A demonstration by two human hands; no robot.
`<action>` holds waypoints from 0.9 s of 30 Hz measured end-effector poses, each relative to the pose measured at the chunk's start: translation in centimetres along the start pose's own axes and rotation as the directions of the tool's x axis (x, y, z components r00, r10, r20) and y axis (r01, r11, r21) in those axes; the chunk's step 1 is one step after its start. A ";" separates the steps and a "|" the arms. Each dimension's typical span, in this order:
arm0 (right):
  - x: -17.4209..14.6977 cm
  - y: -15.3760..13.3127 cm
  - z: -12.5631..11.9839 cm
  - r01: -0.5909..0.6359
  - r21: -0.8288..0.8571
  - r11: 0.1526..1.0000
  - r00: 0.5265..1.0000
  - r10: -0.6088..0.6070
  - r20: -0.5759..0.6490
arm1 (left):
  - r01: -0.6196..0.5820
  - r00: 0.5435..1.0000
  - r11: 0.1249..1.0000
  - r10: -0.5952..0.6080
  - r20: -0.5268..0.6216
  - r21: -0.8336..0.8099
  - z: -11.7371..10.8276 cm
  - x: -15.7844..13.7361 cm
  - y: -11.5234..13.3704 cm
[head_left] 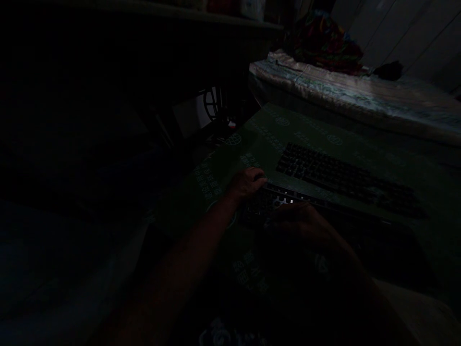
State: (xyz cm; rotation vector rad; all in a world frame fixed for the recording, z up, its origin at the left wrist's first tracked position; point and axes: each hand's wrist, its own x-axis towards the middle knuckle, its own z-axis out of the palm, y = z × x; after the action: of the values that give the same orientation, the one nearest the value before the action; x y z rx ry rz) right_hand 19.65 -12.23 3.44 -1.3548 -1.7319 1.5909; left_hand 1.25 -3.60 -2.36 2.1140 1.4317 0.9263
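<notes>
The light is very dim. A dark keyboard (363, 226) lies at an angle in front of me, with small pale spots along its upper left part. My left hand (249, 182) is closed on its far left corner, fingers bent over the edge. My right hand (300, 220) hovers low over the left part of this keyboard, its fingers pinched together. Whatever the right fingers hold is lost in the dark. Beyond lies a second black keyboard (324, 168), roughly parallel to the first, touched by neither hand.
Both keyboards rest on a green board (266, 139) printed with pale characters and globe marks. A bed (324, 86) with a patterned cover and a dark red cloth heap (327, 45) stands behind. At the upper left runs a dark shelf edge (180, 17).
</notes>
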 end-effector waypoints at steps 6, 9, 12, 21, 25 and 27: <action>-0.4 -0.1 -1.4 -0.011 0.019 1.000 0.985 0.014 -0.173 | -0.012 1.000 1.000 0.012 0.003 -0.011 0.0 0.0 0.0; 0.0 0.0 -0.5 0.028 0.021 0.999 0.992 -0.025 -0.122 | -0.003 1.000 1.000 0.003 -0.003 -0.002 -0.1 -0.1 0.2; 0.4 0.2 0.3 0.058 0.003 0.998 0.997 -0.058 -0.048 | 0.012 1.000 1.000 -0.012 -0.008 0.003 -0.2 -0.1 0.4; 0.3 0.5 -0.1 0.067 -0.049 0.997 0.996 -0.070 -0.049 | 0.002 1.000 1.000 -0.002 0.003 0.006 -0.2 0.0 0.2; 0.4 0.2 0.3 0.110 -0.090 0.990 0.993 -0.112 -0.025 | 0.018 1.000 1.000 -0.018 -0.011 0.006 -0.2 0.0 0.3; 0.5 0.3 0.1 0.116 -0.094 0.989 0.991 -0.122 -0.055 | 0.013 1.000 1.000 -0.013 -0.011 0.008 -0.2 0.0 0.3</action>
State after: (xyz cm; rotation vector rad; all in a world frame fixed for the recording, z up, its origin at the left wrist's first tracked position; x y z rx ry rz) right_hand 19.46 -11.96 2.99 -1.3010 -1.8325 1.4086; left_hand 1.32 -3.75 -2.02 2.1064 1.4553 0.9306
